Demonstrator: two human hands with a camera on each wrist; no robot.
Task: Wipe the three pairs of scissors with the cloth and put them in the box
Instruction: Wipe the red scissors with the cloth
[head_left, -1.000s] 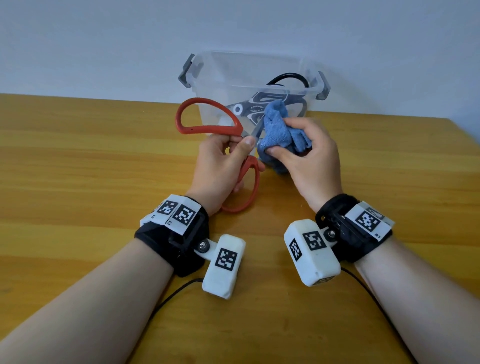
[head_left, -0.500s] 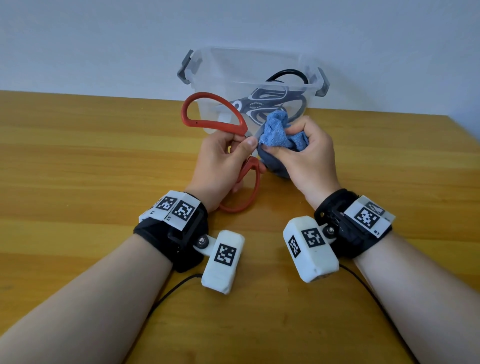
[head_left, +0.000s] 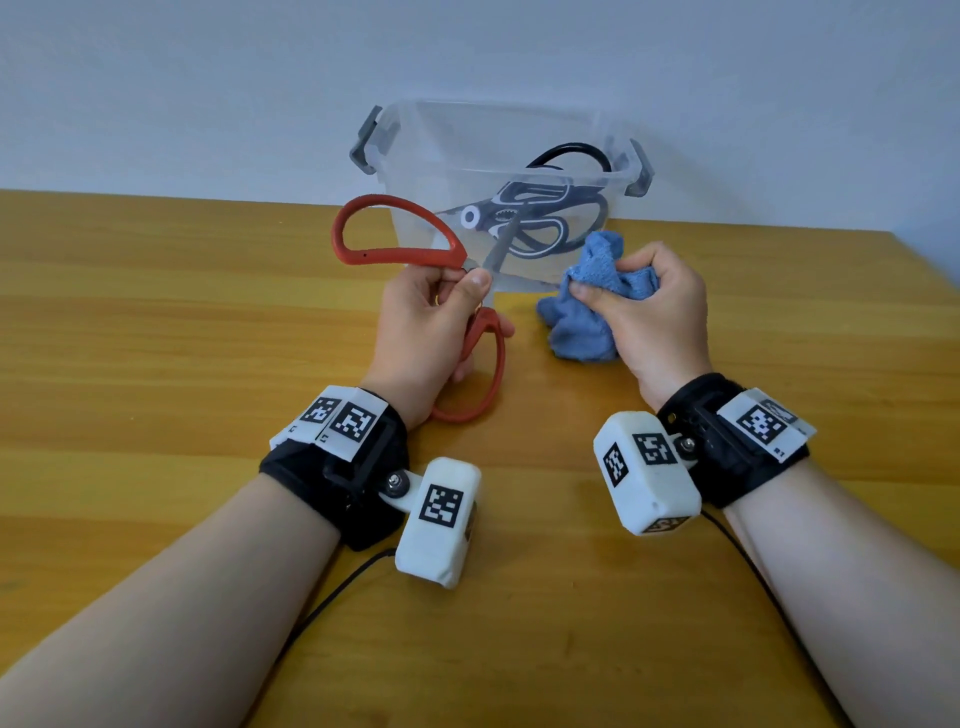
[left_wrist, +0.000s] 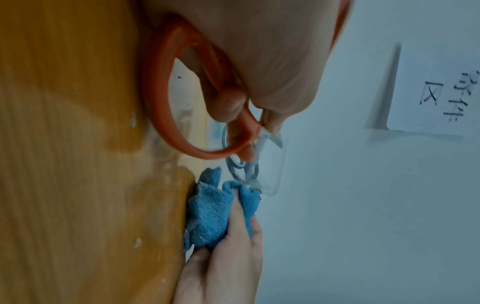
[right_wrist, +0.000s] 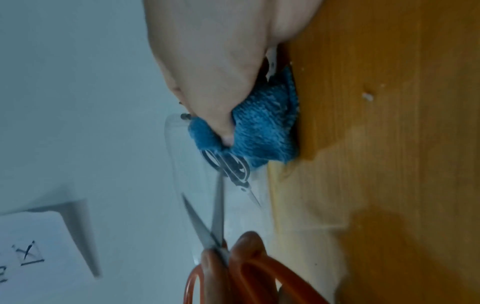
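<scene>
Plain grey-white wall behind, wooden bench (head_left: 156, 322) underneath. Clear plastic storage box with grey latches (head_left: 415, 135) sits at the back edge of the bench; black-and-grey scissors (head_left: 530, 218) already lie inside it, and a black loop behind them looks like a second pair.

Change vs half a second ago: the crumpled blue terry cloth (head_left: 587, 312) has come off the blades. Right hand (head_left: 654, 306) pulled it aside, fingers curled tight round it, its lower end touching the bench just beside the box.

Left hand (head_left: 426, 322) has its grip closed on the red-handled metal scissors (head_left: 395, 244): thumb and fingers pinched at the pivot, one loop up, the other down by the palm. Right-wrist view shows the blades parted, bare, pointing at the box front.

Read: wiping of this last pair looks finished. Next is lifting the blades over the rim and dropping them in. Watch the open tips against the box wall.
</scene>
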